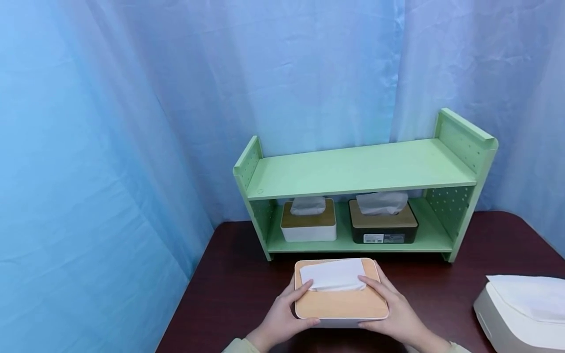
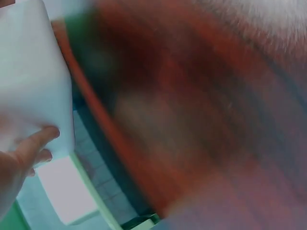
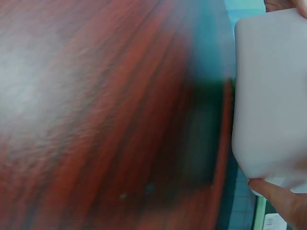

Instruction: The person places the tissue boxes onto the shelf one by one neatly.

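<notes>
Held over bench (image 1: 220,304), before rack (image 1: 366,169): tissue box (image 1: 340,306), pinched between fingers (image 1: 302,289) of left hand (image 1: 282,313) and right hand (image 1: 397,310). Apparently done, shelved: white box (image 1: 309,233), dark box (image 1: 384,222). Off rack: tissue box, corner box (image 1: 507,321).

White box (image 3: 271,96), red-brown wood-grain tabletop (image 3: 96,110)

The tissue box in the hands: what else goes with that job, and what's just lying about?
In the job:
wooden-topped tissue box, gripped by left hand and right hand;
probably green shelf, holding white-sided box and dark-sided box.

Seemingly just about:
white box at right, untouched;
dark table;
blue curtain.
</notes>
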`<state>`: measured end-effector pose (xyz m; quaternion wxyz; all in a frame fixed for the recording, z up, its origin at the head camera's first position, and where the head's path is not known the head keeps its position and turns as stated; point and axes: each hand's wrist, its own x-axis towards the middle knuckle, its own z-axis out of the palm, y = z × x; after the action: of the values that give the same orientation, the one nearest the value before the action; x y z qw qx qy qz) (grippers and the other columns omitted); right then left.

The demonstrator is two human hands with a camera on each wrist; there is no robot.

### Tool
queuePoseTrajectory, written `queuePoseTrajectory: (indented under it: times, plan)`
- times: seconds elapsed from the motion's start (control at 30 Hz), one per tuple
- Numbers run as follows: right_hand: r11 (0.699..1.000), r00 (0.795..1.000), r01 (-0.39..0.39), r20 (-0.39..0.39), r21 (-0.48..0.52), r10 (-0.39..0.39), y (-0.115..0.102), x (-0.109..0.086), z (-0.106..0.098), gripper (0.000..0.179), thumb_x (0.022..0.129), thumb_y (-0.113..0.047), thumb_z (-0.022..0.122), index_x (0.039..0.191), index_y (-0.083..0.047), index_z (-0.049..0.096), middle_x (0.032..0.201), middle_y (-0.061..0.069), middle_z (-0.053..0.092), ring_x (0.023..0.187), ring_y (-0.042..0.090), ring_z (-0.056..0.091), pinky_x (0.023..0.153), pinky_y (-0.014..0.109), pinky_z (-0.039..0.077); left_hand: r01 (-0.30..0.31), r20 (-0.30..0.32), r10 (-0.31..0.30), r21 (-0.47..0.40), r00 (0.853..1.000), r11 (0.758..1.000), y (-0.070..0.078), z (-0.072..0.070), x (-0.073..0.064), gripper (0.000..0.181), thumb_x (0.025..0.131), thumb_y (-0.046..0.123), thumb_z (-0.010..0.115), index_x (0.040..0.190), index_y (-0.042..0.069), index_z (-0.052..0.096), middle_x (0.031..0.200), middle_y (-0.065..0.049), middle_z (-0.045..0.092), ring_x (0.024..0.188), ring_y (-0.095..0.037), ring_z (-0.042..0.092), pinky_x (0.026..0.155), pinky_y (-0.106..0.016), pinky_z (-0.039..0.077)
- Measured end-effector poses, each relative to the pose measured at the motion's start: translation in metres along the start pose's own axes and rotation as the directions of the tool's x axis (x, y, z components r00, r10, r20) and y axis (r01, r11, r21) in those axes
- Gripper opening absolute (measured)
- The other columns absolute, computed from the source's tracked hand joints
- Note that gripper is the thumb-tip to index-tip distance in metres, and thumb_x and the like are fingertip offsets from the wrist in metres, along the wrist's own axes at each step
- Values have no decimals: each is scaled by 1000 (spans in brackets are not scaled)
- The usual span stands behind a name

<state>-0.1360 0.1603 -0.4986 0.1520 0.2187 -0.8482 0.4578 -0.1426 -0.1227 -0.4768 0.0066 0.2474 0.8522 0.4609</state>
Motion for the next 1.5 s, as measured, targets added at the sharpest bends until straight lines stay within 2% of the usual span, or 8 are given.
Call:
queuePoseTrajectory:
  times: [0.23, 0.43, 0.67, 0.77, 0.87, 0.97, 1.2, 1.5]
  plan:
    - [999, 1000, 25, -7, 35, -25, -18, 7, -6, 88, 55, -30, 92, 133, -18, 54, 159, 10, 12, 131, -17, 12, 90, 3, 28, -22, -52, 20, -30, 998, 999, 19, -17, -6, 76, 72, 30, 83, 139, 19, 50, 154, -24, 19, 139, -39, 25, 108, -30, 33]
    - [986, 985, 164, -49, 7, -163, -36, 24, -20, 92, 50, -19, 94, 133, -13, 54, 159, 10, 12, 135, -11, 15, 89, 2, 29, -139, -100, 139, 7, 985, 990, 37, -36, -1, 73, 70, 23, 85, 136, 17, 54, 153, -23, 23, 136, -38, 31, 103, -27, 39]
    - [960, 958, 275, -73, -49, -278, -69, 71, -52, 96, 49, -12, 93, 135, -12, 52, 159, 15, 10, 139, 2, 17, 93, 3, 29, -342, -148, 364, 158, 919, 927, 69, -76, 26, 76, 67, 15, 87, 135, 11, 54, 153, -20, 27, 134, -34, 38, 104, -32, 39]
    - [949, 946, 308, -90, -59, -313, -85, 94, -63, 96, 49, -6, 92, 135, -12, 51, 158, 17, 9, 140, 20, 24, 91, 4, 32, -390, -152, 419, 188, 895, 901, 86, -100, 40, 77, 66, 12, 87, 135, 10, 53, 154, -19, 25, 136, -34, 35, 105, -32, 38]
    - [936, 930, 345, -108, -70, -351, -100, 117, -70, 94, 49, -3, 91, 135, -11, 52, 157, 20, 10, 136, 37, 29, 88, 5, 33, -415, -146, 446, 201, 883, 887, 100, -123, 53, 77, 66, 9, 86, 135, 8, 53, 154, -18, 26, 135, -32, 38, 102, -32, 41]
    - [936, 930, 344, -107, -75, -351, -112, 136, -75, 92, 52, -4, 91, 134, -10, 51, 158, 20, 10, 133, 42, 31, 85, 8, 35, -395, -135, 426, 209, 895, 895, 110, -143, 65, 78, 67, 9, 85, 137, 8, 50, 151, -18, 31, 131, -29, 42, 97, -34, 46]
    - [982, 982, 185, -28, 23, -184, -121, 169, -79, 86, 63, -9, 88, 139, -13, 47, 160, 11, 0, 139, 40, 22, 88, 45, 44, -225, -87, 236, 119, 968, 967, 115, -170, 93, 78, 74, 9, 80, 143, 14, 44, 153, -14, 30, 131, -30, 43, 91, -43, 50]
    - [998, 998, 50, 44, 31, -52, -116, 188, -79, 89, 65, -18, 88, 142, -16, 43, 160, 6, -4, 142, 39, 18, 97, 55, 37, -129, -70, 132, 51, 989, 990, 103, -177, 115, 75, 77, 10, 78, 143, 17, 44, 149, -9, 37, 124, -28, 50, 91, -42, 50]
